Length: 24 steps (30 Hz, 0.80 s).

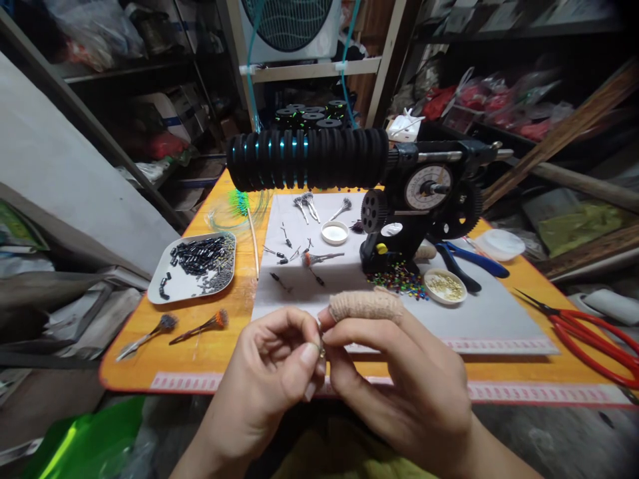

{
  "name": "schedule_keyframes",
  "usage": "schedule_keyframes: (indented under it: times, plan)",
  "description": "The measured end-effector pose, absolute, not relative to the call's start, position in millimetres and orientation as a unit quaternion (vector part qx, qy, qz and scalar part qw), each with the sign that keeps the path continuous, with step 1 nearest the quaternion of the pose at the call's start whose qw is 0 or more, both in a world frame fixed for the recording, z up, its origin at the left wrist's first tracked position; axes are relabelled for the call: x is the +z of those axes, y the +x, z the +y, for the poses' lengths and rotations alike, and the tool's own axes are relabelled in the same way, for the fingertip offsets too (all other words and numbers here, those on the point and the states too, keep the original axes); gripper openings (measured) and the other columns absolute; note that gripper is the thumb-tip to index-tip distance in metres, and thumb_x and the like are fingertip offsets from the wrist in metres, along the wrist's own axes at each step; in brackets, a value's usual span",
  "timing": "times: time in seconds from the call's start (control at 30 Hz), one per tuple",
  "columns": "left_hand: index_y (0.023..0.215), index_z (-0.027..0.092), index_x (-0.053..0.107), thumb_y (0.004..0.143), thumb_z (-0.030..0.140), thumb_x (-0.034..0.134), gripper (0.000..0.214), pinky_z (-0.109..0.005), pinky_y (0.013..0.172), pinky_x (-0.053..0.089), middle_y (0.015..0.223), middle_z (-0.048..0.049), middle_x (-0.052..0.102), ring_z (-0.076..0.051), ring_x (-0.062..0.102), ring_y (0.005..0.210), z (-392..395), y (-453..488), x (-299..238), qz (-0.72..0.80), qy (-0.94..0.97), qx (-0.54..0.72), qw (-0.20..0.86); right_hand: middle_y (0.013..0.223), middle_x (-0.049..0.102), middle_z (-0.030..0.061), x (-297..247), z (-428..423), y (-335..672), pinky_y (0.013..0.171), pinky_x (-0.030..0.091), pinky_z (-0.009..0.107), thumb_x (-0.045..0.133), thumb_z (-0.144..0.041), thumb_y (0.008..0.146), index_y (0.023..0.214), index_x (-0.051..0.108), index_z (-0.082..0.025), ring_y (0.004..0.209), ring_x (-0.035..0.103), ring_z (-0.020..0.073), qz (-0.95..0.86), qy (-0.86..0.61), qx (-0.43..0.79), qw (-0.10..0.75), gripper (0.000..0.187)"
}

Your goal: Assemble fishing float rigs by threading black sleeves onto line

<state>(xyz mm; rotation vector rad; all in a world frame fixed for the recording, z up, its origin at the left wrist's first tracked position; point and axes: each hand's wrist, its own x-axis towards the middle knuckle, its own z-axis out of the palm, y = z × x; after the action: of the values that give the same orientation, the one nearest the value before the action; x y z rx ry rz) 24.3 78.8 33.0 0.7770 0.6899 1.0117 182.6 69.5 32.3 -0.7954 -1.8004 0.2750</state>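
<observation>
Fingertips of both hands meet over the front edge of the table. My left hand (279,369) pinches a tiny brass-coloured metal piece (322,350), whose exact kind I cannot make out. Thumb and fingers of my right hand (409,372) close on the same piece from the other side. Beige bandage wrap (367,306) covers the right index finger. Beyond the hands, small black parts with wire ends (282,261) lie on a white board (299,299), near an orange-tipped wire bundle (322,258). A round dish (446,287) holds small gold-coloured pieces.
A black winding machine (429,189) with a dial stands at the back. On the left is a white tray (162,293) of black parts and grey beads. Coloured beads (397,278), blue-handled pliers (474,261) and red-handled scissors (582,326) lie to the right.
</observation>
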Motion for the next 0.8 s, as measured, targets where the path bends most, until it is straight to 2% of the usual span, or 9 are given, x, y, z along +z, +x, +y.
schedule_keyframes:
  times: [0.1,0.23,0.37,0.47,0.63,0.8]
  plan:
    - [0.073,0.017,0.067,0.08,0.032,0.081,0.022,-0.011,0.05,0.041,0.062,0.0045,0.057,-0.004,0.046,0.053,79.4,24.0,30.2,0.331,0.394,0.482,0.71,0.104,0.065,0.0047,31.9,64.9,180.1,0.089,0.054,0.021,0.061,0.003,0.083,0.108,0.06,-0.017,0.101,0.063,0.0128,-0.723,-0.354,0.179,0.566,0.032]
    - [0.077,0.02,0.07,0.086,0.02,0.075,0.01,-0.008,0.057,0.047,0.071,0.0046,0.064,-0.005,0.056,0.062,77.3,23.5,28.0,0.364,0.455,0.518,0.626,0.099,0.063,0.001,28.0,58.0,176.8,0.081,0.056,0.024,0.063,-0.004,0.085,0.109,0.057,-0.024,0.093,0.064,0.0134,-0.682,-0.383,0.282,0.556,0.032]
    - [0.079,0.023,0.07,0.085,0.006,0.067,0.019,-0.008,0.066,0.051,0.076,0.0061,0.068,-0.006,0.064,0.07,71.7,26.9,29.1,0.403,0.514,0.536,0.534,0.094,0.064,-0.0036,24.3,56.7,172.1,0.079,0.056,0.019,0.062,-0.005,0.088,0.104,0.056,-0.028,0.089,0.066,0.0097,-0.624,-0.411,0.345,0.568,0.029]
    - [0.08,0.024,0.069,0.084,0.003,0.064,0.022,-0.01,0.068,0.053,0.077,0.0067,0.069,-0.007,0.066,0.071,69.7,28.7,30.5,0.416,0.55,0.533,0.491,0.091,0.064,-0.0057,23.1,57.6,170.2,0.078,0.055,0.016,0.063,-0.005,0.088,0.1,0.055,-0.029,0.086,0.066,0.0078,-0.599,-0.42,0.364,0.576,0.028]
    - [0.076,0.023,0.068,0.08,0.002,0.065,0.022,-0.008,0.062,0.051,0.072,0.0066,0.066,-0.006,0.063,0.066,72.4,25.4,32.8,0.411,0.545,0.519,0.515,0.091,0.062,-0.0056,20.3,56.5,172.0,0.079,0.055,0.018,0.063,-0.005,0.087,0.099,0.052,-0.029,0.087,0.065,0.0087,-0.607,-0.419,0.358,0.573,0.029]
    - [0.079,0.021,0.07,0.086,0.01,0.067,0.013,-0.009,0.062,0.049,0.075,0.0038,0.065,-0.006,0.057,0.065,75.7,18.8,30.4,0.374,0.507,0.493,0.6,0.089,0.062,-0.0041,18.6,55.1,177.2,0.077,0.053,0.022,0.061,-0.003,0.087,0.096,0.053,-0.027,0.084,0.064,0.0103,-0.652,-0.409,0.307,0.56,0.027]
